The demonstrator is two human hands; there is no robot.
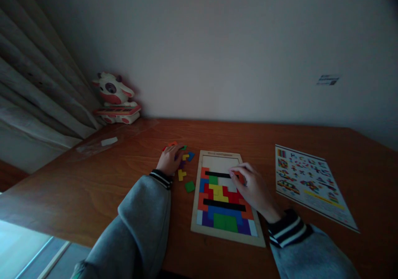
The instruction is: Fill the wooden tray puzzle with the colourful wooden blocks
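Curving over loose, angular blocks (181, 175) and a wood-rimmed board (230, 235): hands (254, 192)

Your view is dim and bluish, darkening to near black in the upper right corner. The brightest patch sits at lower left, where the bench (59, 210) takes a pale sheen. Wide-angle stretching bends your edges; the sheet's fine print on the sheet (311, 183) at right is unreadable.
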